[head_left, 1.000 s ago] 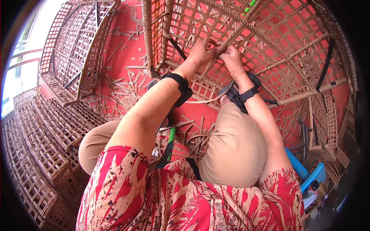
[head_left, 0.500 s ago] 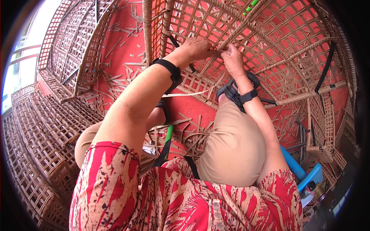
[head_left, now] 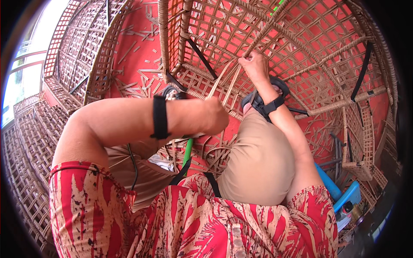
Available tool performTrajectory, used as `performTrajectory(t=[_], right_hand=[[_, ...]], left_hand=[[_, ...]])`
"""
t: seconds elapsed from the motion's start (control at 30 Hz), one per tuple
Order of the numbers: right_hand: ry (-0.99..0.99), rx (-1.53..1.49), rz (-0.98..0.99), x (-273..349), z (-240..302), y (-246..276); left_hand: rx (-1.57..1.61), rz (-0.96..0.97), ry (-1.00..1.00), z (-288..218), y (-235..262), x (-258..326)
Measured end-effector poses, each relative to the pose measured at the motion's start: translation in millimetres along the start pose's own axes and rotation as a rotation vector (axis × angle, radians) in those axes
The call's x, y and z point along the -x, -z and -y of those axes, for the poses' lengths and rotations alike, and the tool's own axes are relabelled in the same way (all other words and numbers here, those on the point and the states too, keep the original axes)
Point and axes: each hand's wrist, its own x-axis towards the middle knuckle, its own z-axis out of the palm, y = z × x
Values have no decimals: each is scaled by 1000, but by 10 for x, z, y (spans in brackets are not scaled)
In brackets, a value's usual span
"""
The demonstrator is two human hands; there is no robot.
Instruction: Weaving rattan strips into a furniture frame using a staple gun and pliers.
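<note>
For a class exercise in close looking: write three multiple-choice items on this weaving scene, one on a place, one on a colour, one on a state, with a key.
1. Where is the right hand?
A. on the wicker frame
B. on the knee
C. on the floor

2. What colour is the floor?
A. blue
B. red
C. white

3. How is the left hand?
A. flat and open
B. closed on a cane strip
C. out of view

Key: 1 A, its fingers grip the lattice; 2 B, red shows between the scraps; 3 B, the strip runs taut from its fist.
</note>
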Motion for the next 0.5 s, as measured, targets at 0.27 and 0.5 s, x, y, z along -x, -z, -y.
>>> performTrajectory(t=[0.27, 0.5], right_hand=[[-23, -197, 47, -34, -268, -79], [74, -157, 34, -66, -315, -128]], left_hand=[[873, 307, -520, -622, -426, -230], [841, -1152, 610, 1279, -533, -854]])
